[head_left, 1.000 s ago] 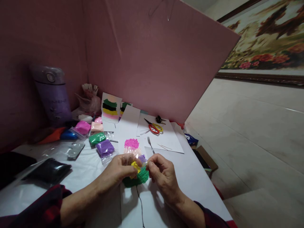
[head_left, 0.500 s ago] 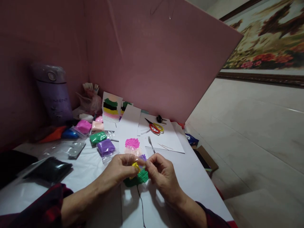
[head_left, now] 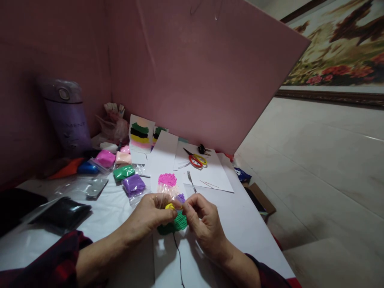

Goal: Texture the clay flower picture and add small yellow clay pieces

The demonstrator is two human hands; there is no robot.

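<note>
My left hand (head_left: 150, 210) is closed on a lump of yellow modelling clay (head_left: 170, 206) in a clear plastic bag (head_left: 163, 199). The thumb and fingertips of my right hand (head_left: 205, 222) are pinched together right beside the left fingertips; what lies between them is too small to make out. Both hands are above a sheet of white paper (head_left: 164, 150) bearing patches of textured clay. A bright pink patch (head_left: 167, 179) is at the top, with peach clay, partly covered, and a purple patch (head_left: 181, 198) below. A green patch (head_left: 180, 222) lies under my hands, and a thin dark line (head_left: 179, 256) runs down from it.
Bagged clay in purple (head_left: 133, 185), green (head_left: 123, 173), pink (head_left: 105, 158) and black (head_left: 61, 214) lies left. A fork (head_left: 191, 181), scissors (head_left: 195, 160) and thin sticks (head_left: 210, 185) lie right of the clay patches. A purple bottle (head_left: 67, 118) stands back left.
The yellow clay has shifted slightly in my left fingers, and less of it shows now. My right hand has hardly moved and stays pinched beside the left.
</note>
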